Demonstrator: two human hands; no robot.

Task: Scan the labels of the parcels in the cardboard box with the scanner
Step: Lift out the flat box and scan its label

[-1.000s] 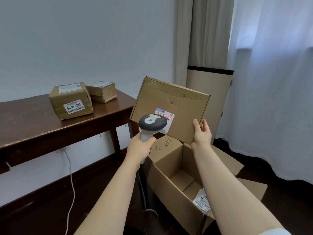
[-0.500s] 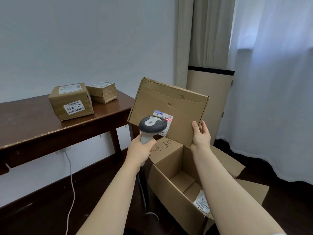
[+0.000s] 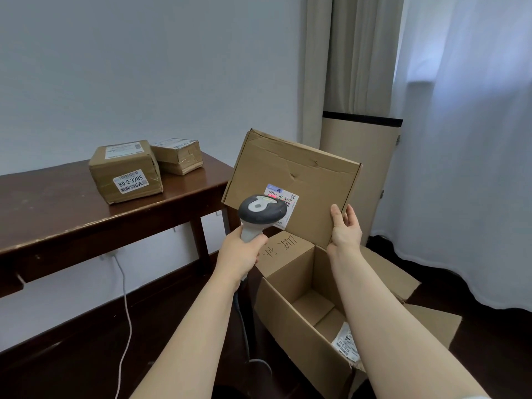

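Left hand (image 3: 241, 256) is gripping the scanner (image 3: 261, 215), aiming at the label (image 3: 283, 204) (glowing red); right hand (image 3: 345, 232) is clutching the parcel (image 3: 290, 184) above the cardboard box (image 3: 302, 321).

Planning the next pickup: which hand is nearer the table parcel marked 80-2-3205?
Left. The left hand, gripping the scanner, is right of the marked parcel; the right hand holds the flat parcel farther right.

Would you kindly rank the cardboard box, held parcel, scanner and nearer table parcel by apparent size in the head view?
Largest first:
cardboard box
held parcel
nearer table parcel, which sits farther off, so unsure
scanner
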